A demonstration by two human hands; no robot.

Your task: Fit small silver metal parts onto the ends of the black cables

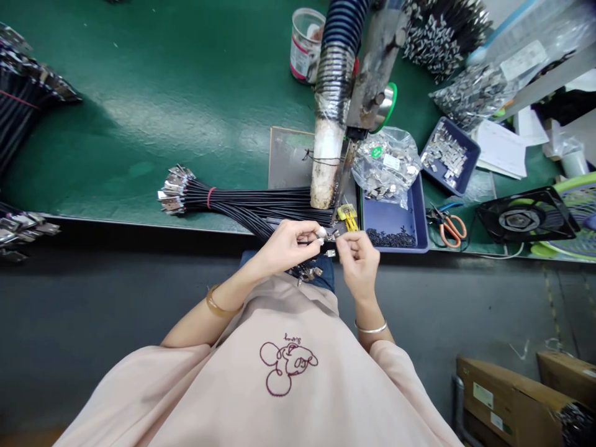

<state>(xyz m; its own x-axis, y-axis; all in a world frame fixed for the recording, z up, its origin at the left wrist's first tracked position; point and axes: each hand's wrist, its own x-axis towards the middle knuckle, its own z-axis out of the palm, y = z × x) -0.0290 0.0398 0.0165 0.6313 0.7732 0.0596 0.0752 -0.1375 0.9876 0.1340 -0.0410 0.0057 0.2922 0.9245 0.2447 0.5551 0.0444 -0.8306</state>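
Observation:
My left hand [294,243] is closed in a pinch on the end of a black cable, with white tips visible on the fingers. A small metal connector [331,236] sits between my two hands, at the cable end. My right hand [359,259] is curled with thumb and forefinger together beside the connector; what they grip is too small to tell. Just above hangs the thin rod [343,177] of a clamped tool, its tip close to the connector. A tied bundle of black cables [251,197] lies left of my hands. More metal cable ends [307,272] show over my lap.
A suction hose [328,124] comes down above the bench. To the right are a blue tray [421,214] with small black parts, a bag of metal pieces [388,164], a smaller tray [475,152], orange-handled pliers [452,231] and a fan [526,214]. A plastic cup [305,53] stands behind.

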